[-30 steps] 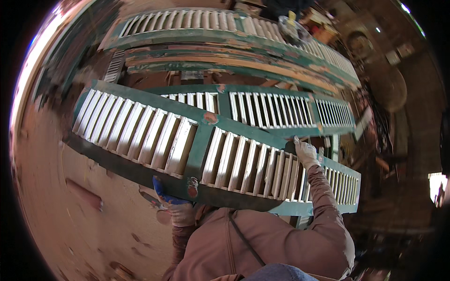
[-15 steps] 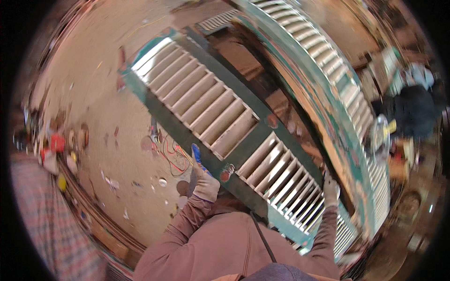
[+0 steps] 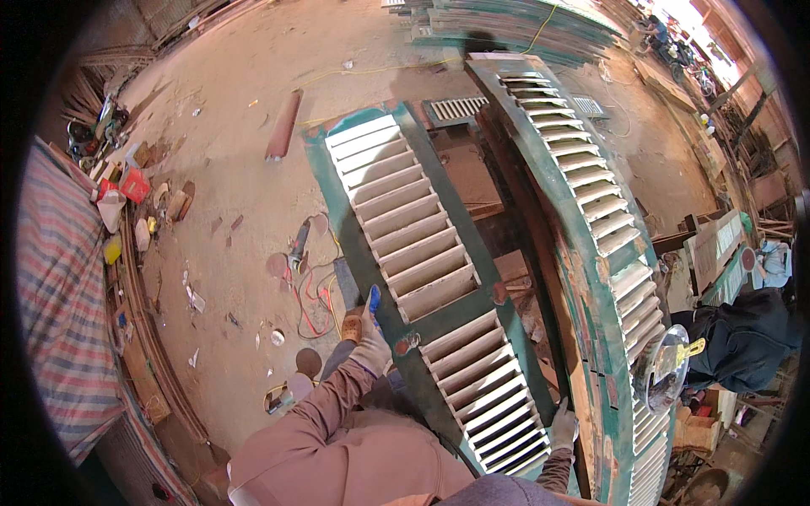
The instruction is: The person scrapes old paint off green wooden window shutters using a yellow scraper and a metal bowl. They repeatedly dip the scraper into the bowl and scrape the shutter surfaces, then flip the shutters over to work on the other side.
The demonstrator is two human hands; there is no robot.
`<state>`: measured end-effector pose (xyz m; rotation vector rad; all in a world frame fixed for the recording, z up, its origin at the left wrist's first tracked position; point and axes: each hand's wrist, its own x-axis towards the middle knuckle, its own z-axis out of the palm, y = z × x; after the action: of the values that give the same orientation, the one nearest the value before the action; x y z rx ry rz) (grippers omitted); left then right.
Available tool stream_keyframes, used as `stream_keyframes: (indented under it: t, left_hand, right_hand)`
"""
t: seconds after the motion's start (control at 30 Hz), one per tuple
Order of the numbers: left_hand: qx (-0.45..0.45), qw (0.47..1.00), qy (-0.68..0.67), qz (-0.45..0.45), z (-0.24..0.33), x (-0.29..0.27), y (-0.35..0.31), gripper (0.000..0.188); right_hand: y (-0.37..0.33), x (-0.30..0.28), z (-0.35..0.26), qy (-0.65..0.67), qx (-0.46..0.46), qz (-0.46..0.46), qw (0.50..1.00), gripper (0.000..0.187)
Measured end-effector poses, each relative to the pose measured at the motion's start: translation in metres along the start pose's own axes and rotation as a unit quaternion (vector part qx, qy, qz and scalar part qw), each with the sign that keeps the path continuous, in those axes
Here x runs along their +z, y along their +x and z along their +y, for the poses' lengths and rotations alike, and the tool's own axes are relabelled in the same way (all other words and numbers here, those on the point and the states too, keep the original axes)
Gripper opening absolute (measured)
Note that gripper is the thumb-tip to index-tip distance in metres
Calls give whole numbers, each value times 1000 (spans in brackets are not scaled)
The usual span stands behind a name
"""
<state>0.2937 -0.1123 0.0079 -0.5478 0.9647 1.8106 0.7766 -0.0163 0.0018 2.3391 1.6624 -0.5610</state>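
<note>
A green louvered shutter (image 3: 443, 320) with pale slats lies slanted in front of me, its far end toward the upper left. My left hand (image 3: 371, 344), in a light glove with a blue fingertip, grips the shutter's left edge near its middle rail. On its opposite edge, nearer to me, my gloved right hand (image 3: 564, 427) is closed round the frame; part of that hand's fingers is hidden. Just right of it runs a second green louvered shutter (image 3: 582, 312), worn to bare wood along its side. A clear bowl (image 3: 661, 384) with a yellow-handled scraper (image 3: 693, 348) sits on that one.
On the floor to the left lie an angle grinder (image 3: 299, 244), red cords (image 3: 314, 305) and sanding discs (image 3: 309, 363). Farther off is a reddish board (image 3: 284, 125). A stack of green shutters (image 3: 515, 29) stands at the back. A person in dark clothing (image 3: 747, 337) is at the right.
My view has swung, so the scene looks rotated and more of the far floor shows. The held shutter now points more straight ahead. Both hands keep their grip on its edges.
</note>
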Motion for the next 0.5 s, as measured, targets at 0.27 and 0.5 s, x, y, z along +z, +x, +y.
stream_keyframes:
  t: [0.27, 0.5]
  left_hand:
    - [16, 999, -17, 46, -8, -5, 16, 28]
    - [6, 1000, -2, -16, -13, -20, 26, 35]
  right_hand:
    - [12, 32, 32, -40, -19, 33, 998, 80]
    - [17, 34, 37, 6, -48, 10, 999, 67]
